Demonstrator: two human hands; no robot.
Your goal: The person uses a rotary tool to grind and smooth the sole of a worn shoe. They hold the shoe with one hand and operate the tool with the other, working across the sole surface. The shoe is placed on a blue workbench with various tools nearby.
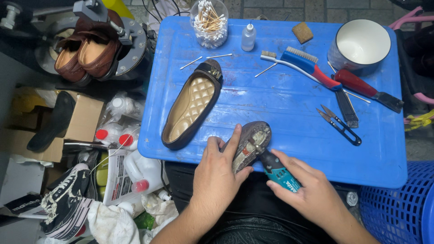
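My left hand (217, 174) pins the upturned shoe (250, 143) on the blue worktop (280, 99) — right hand (307, 190) grips teal rotary tool (276, 171), tip on sole; 2nd shoe (192, 105) just beside.

Bright blue tray (289, 104) all over. The flat shoe (192, 106) on it is dark brown outside with a tan quilted diamond-pattern insole and a gold bit at the toe. The upturned shoe (250, 145) shows a brown sole worn to pale grey patches. The rotary tool (278, 171) is teal with a black front. The brush (312, 68) has a blue and red handle and the scraper (368, 89) a red one. The snips (341, 126) are black, the bowl (359, 44) white inside. Cotton swabs (209, 20) are white-tipped on pale sticks.
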